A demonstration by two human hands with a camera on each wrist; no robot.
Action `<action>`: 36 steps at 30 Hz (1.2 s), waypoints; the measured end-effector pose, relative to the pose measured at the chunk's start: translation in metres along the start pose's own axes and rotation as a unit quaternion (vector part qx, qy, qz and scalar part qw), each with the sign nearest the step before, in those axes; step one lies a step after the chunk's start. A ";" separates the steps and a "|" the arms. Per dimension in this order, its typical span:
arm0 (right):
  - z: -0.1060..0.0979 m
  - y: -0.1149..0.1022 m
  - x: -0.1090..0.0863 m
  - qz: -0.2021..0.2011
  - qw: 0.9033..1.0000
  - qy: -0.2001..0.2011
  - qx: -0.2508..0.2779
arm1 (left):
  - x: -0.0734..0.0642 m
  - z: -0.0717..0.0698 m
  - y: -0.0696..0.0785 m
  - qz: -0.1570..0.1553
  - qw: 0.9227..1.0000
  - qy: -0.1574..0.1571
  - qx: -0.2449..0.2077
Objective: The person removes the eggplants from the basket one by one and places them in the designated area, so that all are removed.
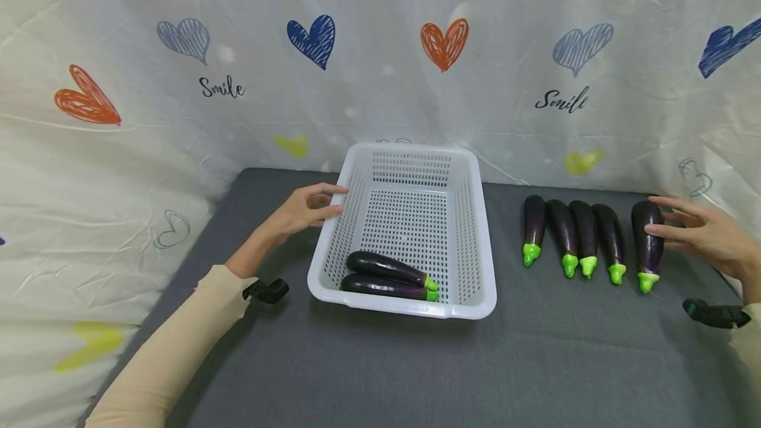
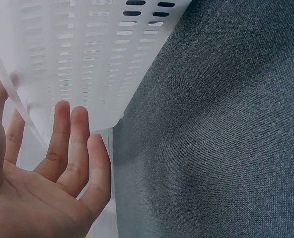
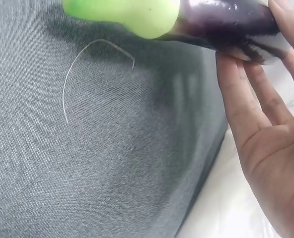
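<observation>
At the left side of the white plastic basket point(image 1: 404, 310), my left hand point(image 1: 306, 209) holds the rim, thumb and index finger at the edge. In the left wrist view the other fingers point(image 2: 79, 148) lie along the outside of the slotted wall point(image 2: 87, 54). My right hand point(image 1: 704, 230) grips the rightmost eggplant point(image 1: 647, 236) between thumb and fingers, its bright green stem end toward me. The right wrist view shows this eggplant point(image 3: 221, 22) close up, with fingertips against its dark body. Two eggplants point(image 1: 386, 276) lie side by side at the basket's near end.
Several more eggplants point(image 1: 585, 236) lie in a row on the grey cloth point(image 1: 416, 375), between the basket and my right hand. A pale thin strand point(image 3: 67, 84) lies on the cloth. Behind hangs a white curtain point(image 1: 380, 98) printed with hearts.
</observation>
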State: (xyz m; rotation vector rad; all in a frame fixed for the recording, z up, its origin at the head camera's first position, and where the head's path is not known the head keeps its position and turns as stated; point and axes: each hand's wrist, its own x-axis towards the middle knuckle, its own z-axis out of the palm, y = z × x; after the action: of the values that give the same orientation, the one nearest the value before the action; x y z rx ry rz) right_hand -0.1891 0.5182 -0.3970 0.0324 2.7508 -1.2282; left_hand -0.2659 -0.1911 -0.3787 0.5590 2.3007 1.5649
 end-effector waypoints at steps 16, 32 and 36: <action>0.004 0.005 0.010 0.022 0.999 -0.018 0.016 | 0.001 -0.001 -0.002 -0.002 1.000 0.002 -0.001; 0.011 0.018 0.014 0.026 1.000 0.016 0.008 | 0.002 0.000 -0.002 -0.007 1.000 0.006 -0.002; 0.014 0.012 0.014 0.030 0.999 0.015 -0.002 | 0.002 0.000 -0.003 -0.006 1.000 0.006 -0.004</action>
State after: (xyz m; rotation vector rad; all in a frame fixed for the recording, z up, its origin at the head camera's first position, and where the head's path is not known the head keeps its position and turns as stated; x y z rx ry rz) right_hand -0.2010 0.5157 -0.4172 0.1343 2.7556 -1.2177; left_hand -0.2677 -0.1913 -0.3814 0.5354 2.3012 1.5749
